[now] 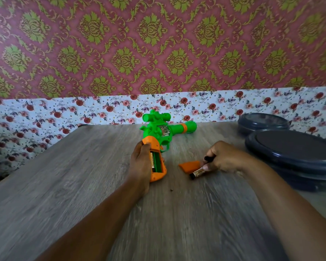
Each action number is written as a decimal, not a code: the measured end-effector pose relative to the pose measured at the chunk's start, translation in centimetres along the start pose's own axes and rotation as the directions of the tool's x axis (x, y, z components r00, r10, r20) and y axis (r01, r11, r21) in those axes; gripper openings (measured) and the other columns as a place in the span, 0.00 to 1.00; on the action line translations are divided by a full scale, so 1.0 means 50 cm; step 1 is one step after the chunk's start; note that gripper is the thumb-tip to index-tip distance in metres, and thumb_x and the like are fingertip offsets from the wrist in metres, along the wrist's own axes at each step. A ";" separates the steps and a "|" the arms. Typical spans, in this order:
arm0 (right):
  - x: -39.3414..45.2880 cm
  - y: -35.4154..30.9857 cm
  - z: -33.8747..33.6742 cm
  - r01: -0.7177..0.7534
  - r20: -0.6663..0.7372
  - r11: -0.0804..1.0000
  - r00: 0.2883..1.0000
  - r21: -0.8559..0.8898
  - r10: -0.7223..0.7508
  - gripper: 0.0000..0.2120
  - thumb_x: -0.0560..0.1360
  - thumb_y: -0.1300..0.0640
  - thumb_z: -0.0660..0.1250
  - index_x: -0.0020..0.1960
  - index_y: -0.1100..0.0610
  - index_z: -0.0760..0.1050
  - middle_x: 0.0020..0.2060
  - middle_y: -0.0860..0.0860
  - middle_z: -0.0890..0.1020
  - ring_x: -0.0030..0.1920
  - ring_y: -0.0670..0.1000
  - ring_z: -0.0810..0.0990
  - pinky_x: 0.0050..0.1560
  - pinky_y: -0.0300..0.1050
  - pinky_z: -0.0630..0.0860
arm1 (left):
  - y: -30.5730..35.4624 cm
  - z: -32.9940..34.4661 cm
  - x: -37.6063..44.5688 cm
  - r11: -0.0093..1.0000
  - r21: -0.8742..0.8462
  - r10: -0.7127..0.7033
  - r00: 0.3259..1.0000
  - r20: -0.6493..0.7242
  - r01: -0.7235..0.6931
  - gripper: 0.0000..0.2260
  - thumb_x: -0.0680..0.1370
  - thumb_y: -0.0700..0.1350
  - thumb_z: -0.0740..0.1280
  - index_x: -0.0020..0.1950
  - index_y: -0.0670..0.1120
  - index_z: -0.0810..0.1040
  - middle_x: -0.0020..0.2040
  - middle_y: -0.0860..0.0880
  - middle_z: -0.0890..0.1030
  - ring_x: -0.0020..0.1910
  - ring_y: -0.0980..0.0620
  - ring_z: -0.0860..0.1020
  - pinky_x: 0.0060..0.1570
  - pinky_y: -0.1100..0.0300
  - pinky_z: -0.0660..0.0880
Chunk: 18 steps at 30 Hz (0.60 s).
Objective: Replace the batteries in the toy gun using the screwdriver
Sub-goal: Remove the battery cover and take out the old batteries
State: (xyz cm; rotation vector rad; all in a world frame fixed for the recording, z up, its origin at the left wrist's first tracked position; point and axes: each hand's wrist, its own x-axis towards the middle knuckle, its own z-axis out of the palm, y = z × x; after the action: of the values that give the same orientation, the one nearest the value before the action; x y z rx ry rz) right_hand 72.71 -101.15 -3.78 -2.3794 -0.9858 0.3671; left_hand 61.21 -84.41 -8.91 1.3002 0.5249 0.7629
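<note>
Head view: toy gun (pixel 164 132) with its battery bay open, a loose battery (pixel 197 173) in the right hand.
The green plastic gun with an orange handle and barrel ring lay on the grey wood-grain table (pixel 64 185), barrel pointing right. The left hand (pixel 141 162) had its grip curled round the orange handle, whose open compartment showed green plastic and one gold-coloured cell (pixel 152 160) inside. The flat, wedge-shaped orange cover (pixel 189 166) lay on the table between the hands, just beside the right hand (pixel 224 157). That hand pinched a cylindrical gold-and-black battery at its fingertips; a dark rod-like object (pixel 208 158) was also in its grip, too blurred to identify. Two round dark-blue lidded containers (pixel 290 153) stood at the table's right edge, against floral wallpaper (pixel 102 110).
</note>
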 end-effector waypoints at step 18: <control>-0.013 -0.082 0.040 0.275 -0.479 0.948 0.818 -0.163 -0.319 0.21 0.78 0.46 0.58 0.36 0.61 0.74 0.30 0.58 0.74 0.31 0.52 0.71 0.31 0.45 0.62 | -0.006 -0.001 0.004 1.000 0.024 0.005 1.000 0.000 -0.005 0.13 0.82 0.52 0.54 0.63 0.51 0.72 0.45 0.44 0.81 0.41 0.48 0.81 0.43 0.53 0.77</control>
State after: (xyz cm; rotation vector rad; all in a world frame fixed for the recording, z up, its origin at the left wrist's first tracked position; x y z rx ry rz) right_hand 69.03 -98.44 -3.08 -2.1673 -1.1035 -0.4069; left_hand 61.38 -84.23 -9.23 1.3238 0.5321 0.7626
